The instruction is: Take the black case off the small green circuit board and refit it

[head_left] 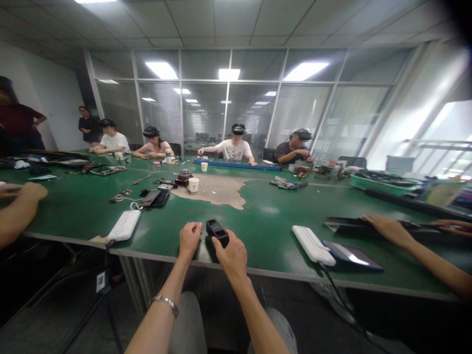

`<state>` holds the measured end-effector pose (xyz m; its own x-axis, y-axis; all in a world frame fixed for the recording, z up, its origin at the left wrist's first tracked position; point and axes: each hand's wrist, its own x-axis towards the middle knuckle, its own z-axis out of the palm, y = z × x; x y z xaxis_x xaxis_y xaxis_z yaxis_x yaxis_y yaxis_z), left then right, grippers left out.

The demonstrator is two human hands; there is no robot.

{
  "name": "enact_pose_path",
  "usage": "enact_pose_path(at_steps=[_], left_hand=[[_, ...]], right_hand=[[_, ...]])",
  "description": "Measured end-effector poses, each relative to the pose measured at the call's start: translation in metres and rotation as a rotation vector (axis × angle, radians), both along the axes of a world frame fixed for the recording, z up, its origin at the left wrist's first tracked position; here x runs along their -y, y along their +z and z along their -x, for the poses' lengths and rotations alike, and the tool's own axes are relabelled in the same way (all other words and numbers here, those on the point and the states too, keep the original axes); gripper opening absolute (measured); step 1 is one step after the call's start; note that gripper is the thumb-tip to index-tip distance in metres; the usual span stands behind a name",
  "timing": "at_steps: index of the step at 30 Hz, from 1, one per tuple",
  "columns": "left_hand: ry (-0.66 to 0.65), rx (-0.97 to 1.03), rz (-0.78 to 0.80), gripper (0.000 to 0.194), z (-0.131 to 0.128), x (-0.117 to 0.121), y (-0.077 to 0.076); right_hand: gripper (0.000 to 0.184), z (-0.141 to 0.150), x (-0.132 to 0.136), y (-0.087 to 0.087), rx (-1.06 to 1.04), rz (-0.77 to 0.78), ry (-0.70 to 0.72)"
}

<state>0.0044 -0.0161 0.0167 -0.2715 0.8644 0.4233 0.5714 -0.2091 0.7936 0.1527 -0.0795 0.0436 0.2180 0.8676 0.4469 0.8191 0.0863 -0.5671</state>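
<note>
My right hand [231,255] is closed around a small black boxy device [217,231], holding it just above the near edge of the green table [265,221]. My left hand [190,237] sits right beside it, fingers curled into a loose fist; whether anything is in it is hidden. A metal bracelet [164,302] is on my left wrist.
A white power bank [124,225] lies to the left, another white power bank [313,244] with a cable and a dark tablet [350,254] to the right. Co-workers' hands [387,227] rest on both sides. Paper cups [193,184], tools and several seated people are farther back.
</note>
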Motion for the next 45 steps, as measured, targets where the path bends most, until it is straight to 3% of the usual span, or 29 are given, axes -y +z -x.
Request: enact_pose_path(at_steps=[4,7,12,19,29,41,45], left_hand=[[-0.013,-0.007,-0.004,0.037,0.001,-0.001,-0.002],[-0.017,-0.005,-0.012,0.038,0.002,-0.002,-0.004],[-0.017,0.011,-0.012,0.039,0.001,-0.006,-0.009],[-0.018,0.011,0.003,0.038,0.001,-0.005,-0.007],[-0.028,0.015,-0.001,0.040,0.002,-0.007,-0.010],[-0.065,0.025,0.020,0.043,0.003,-0.008,-0.013],[-0.056,0.025,0.023,0.042,0.003,-0.009,-0.013]], right_hand=[[0.041,-0.008,-0.007,0.019,-0.090,-0.101,0.037],[0.043,-0.024,-0.014,0.021,-0.148,-0.147,0.037],[0.045,-0.050,-0.023,-0.006,-0.079,-0.091,-0.066],[0.040,-0.052,-0.029,-0.035,-0.013,-0.074,-0.083],[0.068,-0.055,-0.026,-0.049,0.010,-0.169,-0.072],[0.062,-0.061,-0.026,-0.053,-0.033,-0.207,-0.023],[0.052,-0.062,-0.024,-0.052,-0.041,-0.182,-0.003]])
